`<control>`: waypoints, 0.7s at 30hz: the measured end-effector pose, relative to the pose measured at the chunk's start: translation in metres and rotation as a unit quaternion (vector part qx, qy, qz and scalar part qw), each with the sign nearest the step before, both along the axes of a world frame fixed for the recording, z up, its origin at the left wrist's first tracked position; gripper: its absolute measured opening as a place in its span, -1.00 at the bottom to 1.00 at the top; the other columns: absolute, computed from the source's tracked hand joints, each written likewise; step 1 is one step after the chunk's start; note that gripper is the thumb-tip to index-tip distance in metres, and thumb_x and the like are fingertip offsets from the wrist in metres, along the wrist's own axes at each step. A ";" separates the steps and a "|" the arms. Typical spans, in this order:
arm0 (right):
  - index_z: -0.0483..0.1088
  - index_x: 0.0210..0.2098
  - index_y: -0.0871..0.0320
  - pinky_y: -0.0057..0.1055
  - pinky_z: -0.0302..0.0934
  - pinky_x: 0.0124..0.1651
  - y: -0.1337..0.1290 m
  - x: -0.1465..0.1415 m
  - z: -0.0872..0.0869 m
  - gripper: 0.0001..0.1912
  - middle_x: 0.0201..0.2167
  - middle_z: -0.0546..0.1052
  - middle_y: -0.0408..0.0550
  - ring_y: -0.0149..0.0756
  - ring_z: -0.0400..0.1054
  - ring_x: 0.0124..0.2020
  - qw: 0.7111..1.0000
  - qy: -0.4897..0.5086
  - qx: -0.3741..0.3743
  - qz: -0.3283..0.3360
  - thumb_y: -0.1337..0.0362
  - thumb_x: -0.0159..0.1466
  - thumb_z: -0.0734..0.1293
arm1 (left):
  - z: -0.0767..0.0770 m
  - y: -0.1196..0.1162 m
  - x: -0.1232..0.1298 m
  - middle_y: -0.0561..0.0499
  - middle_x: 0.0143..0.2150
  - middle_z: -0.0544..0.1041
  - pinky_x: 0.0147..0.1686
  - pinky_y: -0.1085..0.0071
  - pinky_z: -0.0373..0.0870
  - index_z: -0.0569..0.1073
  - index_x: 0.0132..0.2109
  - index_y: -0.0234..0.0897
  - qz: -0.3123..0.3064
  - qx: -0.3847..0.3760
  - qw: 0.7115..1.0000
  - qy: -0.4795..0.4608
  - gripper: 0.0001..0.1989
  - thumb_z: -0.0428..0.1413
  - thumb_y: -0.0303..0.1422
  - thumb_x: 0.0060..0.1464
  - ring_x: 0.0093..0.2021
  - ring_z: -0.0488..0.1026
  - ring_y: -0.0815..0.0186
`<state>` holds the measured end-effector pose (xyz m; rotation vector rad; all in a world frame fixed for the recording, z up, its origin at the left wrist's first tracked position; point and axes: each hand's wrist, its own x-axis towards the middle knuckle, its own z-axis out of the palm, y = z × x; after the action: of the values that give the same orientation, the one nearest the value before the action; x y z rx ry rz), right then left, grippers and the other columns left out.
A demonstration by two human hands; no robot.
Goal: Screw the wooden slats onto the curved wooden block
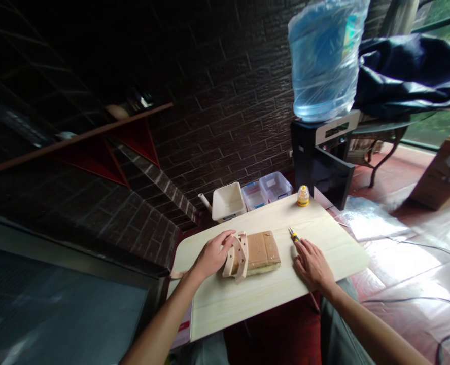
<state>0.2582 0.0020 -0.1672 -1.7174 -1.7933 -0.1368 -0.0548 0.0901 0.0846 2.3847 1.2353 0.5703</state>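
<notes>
My left hand (212,253) is at the left end of a cardboard-topped block (262,249), its thumb and fingers bent around the upper part of a pale tan strap (242,257). Several holes run along the strap, which curls over the block's left side. Small marks or holes dot the cardboard surface. My right hand (313,263) lies on the table right of the block, fingers stretched out. Its fingertips touch the yellow-and-black handle of a slim hand tool (293,234). The tool's dark tip points away from me; its exact kind is too small to tell.
The light wood table (217,309) has a small clear-and-yellow container (303,196) at its far right corner. Behind it stand a cream bin (228,202) and clear plastic boxes (276,186). A water dispenser (304,152) with its door ajar is at back right. Cables cross the floor.
</notes>
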 end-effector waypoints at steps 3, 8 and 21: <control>0.06 0.31 0.16 -0.06 0.10 0.22 0.001 0.001 -0.001 -0.37 0.22 0.31 0.14 0.00 0.15 0.23 0.999 0.039 -0.004 0.005 0.15 0.29 0.18 | -0.001 -0.005 0.006 -0.02 0.11 0.50 0.12 0.32 0.33 0.43 0.12 -0.15 -0.003 -0.005 1.000 -0.007 -0.64 -0.05 -0.18 0.27 0.10 0.43 0.24; 0.17 0.22 0.16 -0.04 0.16 0.15 0.002 0.004 0.012 -0.45 0.09 0.41 0.16 -0.01 0.27 0.11 0.984 0.179 -0.010 -0.004 0.03 0.32 0.15 | -0.009 -0.009 0.018 -0.01 0.04 0.52 0.06 0.34 0.36 0.43 0.08 -0.16 -0.011 -0.017 1.000 -0.019 -0.66 -0.01 -0.17 0.26 0.00 0.46 0.27; 0.32 0.02 0.14 -0.40 0.28 -0.47 0.001 -0.065 0.141 -0.46 -0.34 0.50 -0.05 -0.31 0.39 -0.44 0.766 0.548 -0.249 0.226 -0.14 0.26 0.22 | -0.011 -0.013 0.073 0.00 -0.06 0.55 -0.04 0.36 0.40 0.47 0.01 -0.17 -0.053 -0.028 0.997 -0.048 -0.71 0.05 -0.19 0.22 -0.10 0.48 0.28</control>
<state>0.1930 0.0028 -0.0258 -1.1143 -1.2442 1.3754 0.0182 0.0774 0.0733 2.3318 1.0634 0.6029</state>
